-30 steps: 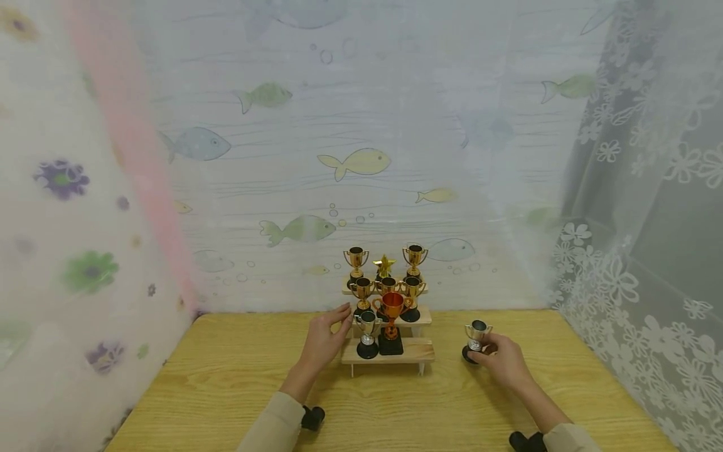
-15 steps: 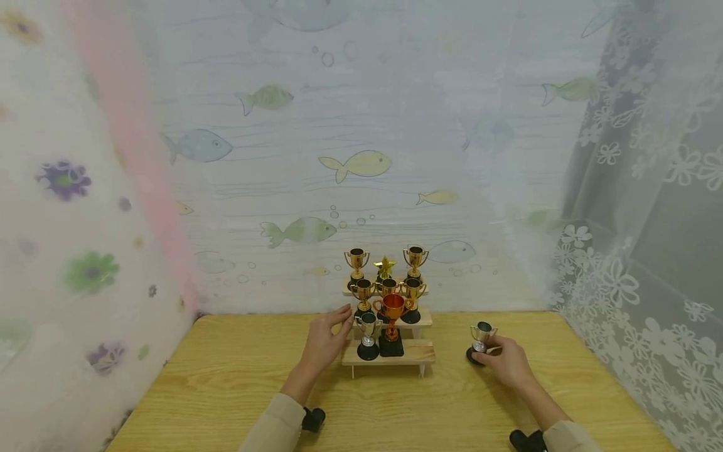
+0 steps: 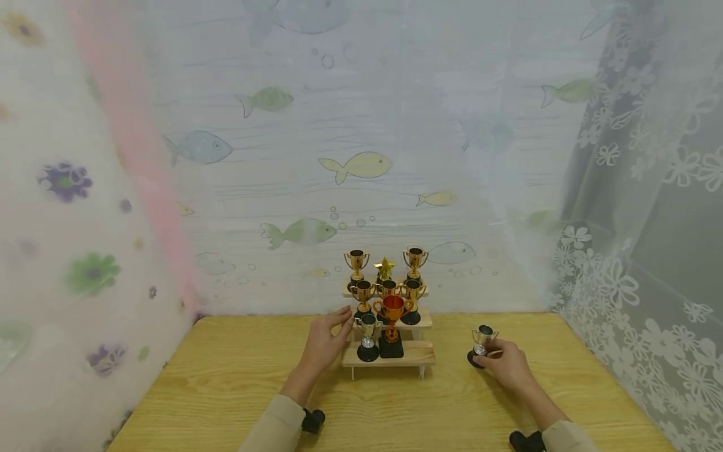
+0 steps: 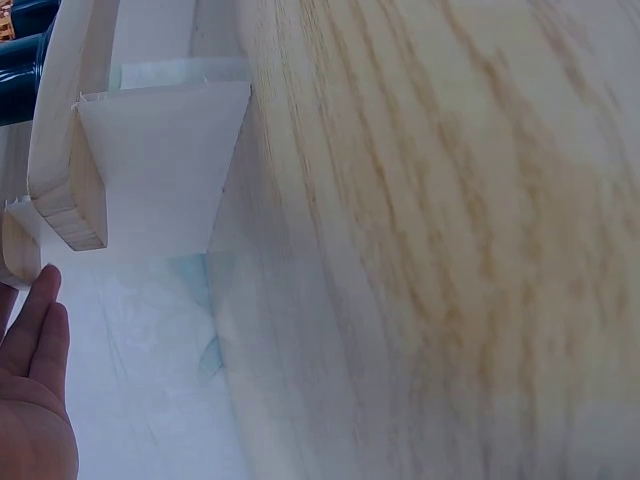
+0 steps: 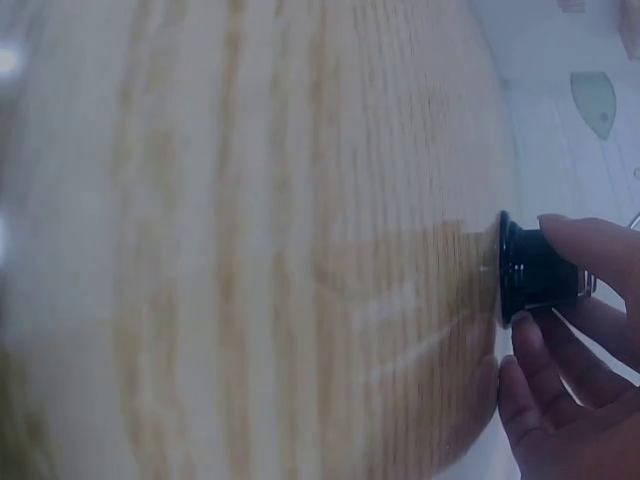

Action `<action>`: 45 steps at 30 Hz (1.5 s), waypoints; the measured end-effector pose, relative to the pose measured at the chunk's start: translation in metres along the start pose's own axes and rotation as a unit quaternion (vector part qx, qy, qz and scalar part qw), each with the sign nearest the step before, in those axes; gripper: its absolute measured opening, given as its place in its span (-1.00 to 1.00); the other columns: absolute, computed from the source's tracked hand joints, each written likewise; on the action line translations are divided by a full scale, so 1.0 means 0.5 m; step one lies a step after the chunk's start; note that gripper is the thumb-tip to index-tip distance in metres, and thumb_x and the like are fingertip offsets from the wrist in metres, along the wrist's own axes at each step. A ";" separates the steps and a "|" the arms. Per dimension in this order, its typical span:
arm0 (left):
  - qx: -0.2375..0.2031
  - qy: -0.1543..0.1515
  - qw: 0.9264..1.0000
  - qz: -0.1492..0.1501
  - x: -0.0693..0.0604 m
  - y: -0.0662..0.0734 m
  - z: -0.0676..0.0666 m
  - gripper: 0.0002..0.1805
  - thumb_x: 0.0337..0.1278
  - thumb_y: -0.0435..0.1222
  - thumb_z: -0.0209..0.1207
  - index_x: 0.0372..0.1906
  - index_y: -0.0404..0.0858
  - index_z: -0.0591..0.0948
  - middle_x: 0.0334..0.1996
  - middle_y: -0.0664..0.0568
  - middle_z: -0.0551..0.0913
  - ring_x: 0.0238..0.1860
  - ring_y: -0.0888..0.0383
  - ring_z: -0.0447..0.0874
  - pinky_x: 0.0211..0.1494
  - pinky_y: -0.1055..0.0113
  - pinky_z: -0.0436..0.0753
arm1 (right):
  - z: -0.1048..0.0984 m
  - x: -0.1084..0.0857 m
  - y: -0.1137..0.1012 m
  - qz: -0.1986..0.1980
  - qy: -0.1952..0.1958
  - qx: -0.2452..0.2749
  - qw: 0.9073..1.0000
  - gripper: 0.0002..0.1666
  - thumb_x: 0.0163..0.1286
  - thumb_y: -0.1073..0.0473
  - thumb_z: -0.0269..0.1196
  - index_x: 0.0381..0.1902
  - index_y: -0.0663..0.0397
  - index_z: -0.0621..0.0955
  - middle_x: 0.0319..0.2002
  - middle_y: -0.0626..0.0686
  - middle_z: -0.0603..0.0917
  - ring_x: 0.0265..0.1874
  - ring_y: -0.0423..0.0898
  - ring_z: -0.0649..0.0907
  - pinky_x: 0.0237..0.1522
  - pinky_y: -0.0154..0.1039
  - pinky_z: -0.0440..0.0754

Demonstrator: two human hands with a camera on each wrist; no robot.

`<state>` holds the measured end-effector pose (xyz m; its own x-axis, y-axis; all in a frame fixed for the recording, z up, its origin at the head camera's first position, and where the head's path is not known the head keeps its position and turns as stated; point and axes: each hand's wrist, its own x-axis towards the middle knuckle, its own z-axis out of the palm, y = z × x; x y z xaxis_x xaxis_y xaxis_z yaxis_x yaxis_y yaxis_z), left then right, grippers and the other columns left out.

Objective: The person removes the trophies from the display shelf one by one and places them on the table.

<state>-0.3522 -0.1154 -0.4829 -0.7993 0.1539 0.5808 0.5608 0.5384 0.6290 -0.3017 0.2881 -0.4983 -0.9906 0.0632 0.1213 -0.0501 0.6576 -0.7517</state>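
My right hand (image 3: 507,365) pinches a small silver trophy cup (image 3: 483,338) with a black base, upright and right of the stand. In the right wrist view its black base (image 5: 530,268) is at the tabletop; whether it touches, I cannot tell. My left hand (image 3: 323,339) is at the left end of a tiered wooden stand (image 3: 417,353), its straight fingers (image 4: 48,345) by a shelf end in the left wrist view. The bottom shelf bears another silver trophy (image 3: 368,336) and a bronze-orange trophy (image 3: 392,314). Three gold trophies (image 3: 413,295) fill the middle shelf.
On the top shelf stand two gold trophies (image 3: 415,258) with a gold star trophy (image 3: 385,269) between them. Everything rests on a wood-grain table (image 3: 248,383). A fish-patterned curtain (image 3: 361,113) hangs behind, with a lace curtain (image 3: 621,282) at the right.
The right hand has shifted the silver trophy slightly to the right and nearer me. My left hand has stayed beside the stand.
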 end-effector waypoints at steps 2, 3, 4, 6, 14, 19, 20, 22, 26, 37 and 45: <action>0.000 0.000 1.000 -0.003 -0.001 0.001 0.000 -0.66 0.44 -0.27 0.22 0.12 -0.41 0.70 0.20 -0.12 0.67 0.24 -0.15 0.63 0.29 -0.08 0.58 | 0.002 0.000 0.004 -0.001 0.003 -0.001 1.000 -0.55 0.30 0.19 0.45 0.02 0.42 0.65 -0.08 0.27 0.72 -0.16 0.12 0.70 -0.28 -0.12 0.70; 0.000 0.000 1.000 -0.003 -0.001 0.001 0.000 -0.66 0.44 -0.27 0.22 0.13 -0.41 0.70 0.20 -0.12 0.67 0.24 -0.14 0.63 0.29 -0.07 0.58 | 0.002 -0.001 0.004 -0.003 0.004 -0.001 1.000 -0.55 0.29 0.19 0.46 0.01 0.42 0.65 -0.08 0.26 0.72 -0.16 0.12 0.70 -0.28 -0.12 0.70; 0.002 0.000 1.000 -0.004 -0.001 0.001 0.000 -0.66 0.44 -0.26 0.22 0.13 -0.41 0.70 0.20 -0.11 0.67 0.24 -0.14 0.63 0.30 -0.07 0.57 | 0.003 -0.001 0.004 -0.007 0.004 -0.001 1.000 -0.56 0.29 0.20 0.46 0.01 0.42 0.65 -0.08 0.27 0.72 -0.16 0.12 0.70 -0.28 -0.11 0.70; 0.001 0.002 1.000 -0.004 -0.001 0.001 0.000 -0.67 0.44 -0.27 0.22 0.13 -0.40 0.71 0.20 -0.11 0.67 0.24 -0.14 0.63 0.29 -0.08 0.58 | 0.003 -0.001 0.005 -0.008 0.006 0.000 1.000 -0.56 0.28 0.20 0.46 0.00 0.41 0.66 -0.08 0.26 0.72 -0.15 0.13 0.70 -0.27 -0.10 0.71; 0.009 0.003 1.000 -0.005 -0.002 -0.002 0.003 -0.68 0.43 -0.28 0.23 0.13 -0.38 0.71 0.20 -0.08 0.67 0.23 -0.11 0.64 0.28 -0.05 0.59 | 0.004 -0.001 0.006 -0.009 0.007 -0.001 1.000 -0.60 0.29 0.22 0.46 -0.02 0.39 0.65 -0.10 0.23 0.72 -0.17 0.11 0.70 -0.27 -0.10 0.69; 0.003 0.002 1.000 -0.007 -0.002 -0.002 0.003 -0.67 0.44 -0.27 0.23 0.13 -0.39 0.71 0.20 -0.11 0.67 0.23 -0.12 0.64 0.28 -0.06 0.59 | 0.004 -0.005 0.009 -0.018 0.016 -0.007 1.000 -0.59 0.24 0.24 0.48 -0.03 0.38 0.66 -0.09 0.26 0.72 -0.14 0.18 0.71 -0.16 0.03 0.71; 0.002 0.001 1.000 -0.007 -0.003 -0.002 0.003 -0.67 0.44 -0.27 0.23 0.13 -0.39 0.71 0.21 -0.11 0.67 0.23 -0.13 0.64 0.28 -0.06 0.59 | 0.003 -0.006 0.010 -0.021 0.016 -0.009 1.000 -0.58 0.24 0.24 0.48 -0.02 0.38 0.65 -0.08 0.28 0.72 -0.13 0.19 0.71 -0.13 0.05 0.71; 0.003 0.000 1.000 -0.006 -0.003 -0.002 0.003 -0.66 0.45 -0.26 0.22 0.13 -0.39 0.71 0.21 -0.11 0.67 0.23 -0.13 0.64 0.28 -0.06 0.59 | 0.000 -0.008 0.012 -0.020 0.015 -0.014 1.000 -0.55 0.24 0.22 0.49 0.00 0.39 0.64 -0.06 0.30 0.71 -0.11 0.22 0.70 -0.10 0.09 0.70; 0.001 -0.002 1.000 -0.011 -0.003 0.000 0.001 -0.66 0.45 -0.25 0.22 0.14 -0.38 0.70 0.22 -0.09 0.66 0.25 -0.13 0.63 0.29 -0.07 0.58 | -0.010 -0.016 0.011 -0.012 0.001 -0.012 1.000 -0.46 0.27 0.16 0.48 0.09 0.40 0.61 0.01 0.33 0.68 -0.05 0.25 0.69 -0.09 0.09 0.71; -0.004 -0.006 1.000 -0.025 -0.002 0.005 -0.002 -0.65 0.45 -0.25 0.22 0.17 -0.35 0.69 0.25 -0.07 0.64 0.28 -0.13 0.60 0.32 -0.08 0.55 | -0.033 -0.041 -0.005 -0.008 -0.007 -0.029 1.000 -0.38 0.30 0.07 0.47 0.14 0.41 0.59 0.03 0.32 0.67 -0.08 0.16 0.70 -0.20 -0.04 0.71; 0.002 -0.004 1.000 -0.015 -0.002 -0.002 0.001 -0.65 0.46 -0.24 0.21 0.17 -0.36 0.70 0.24 -0.08 0.65 0.27 -0.14 0.60 0.31 -0.10 0.56 | -0.044 -0.061 -0.026 -0.010 -0.017 -0.032 0.999 -0.36 0.30 0.04 0.46 0.15 0.40 0.60 0.02 0.27 0.69 -0.11 0.11 0.70 -0.23 -0.07 0.72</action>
<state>-0.3520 -0.1158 -0.4845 -0.8172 0.1450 0.5578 0.5362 0.5461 0.6436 -0.2680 0.2941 -0.4782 -0.9933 0.0260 0.1130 -0.0619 0.7049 -0.7066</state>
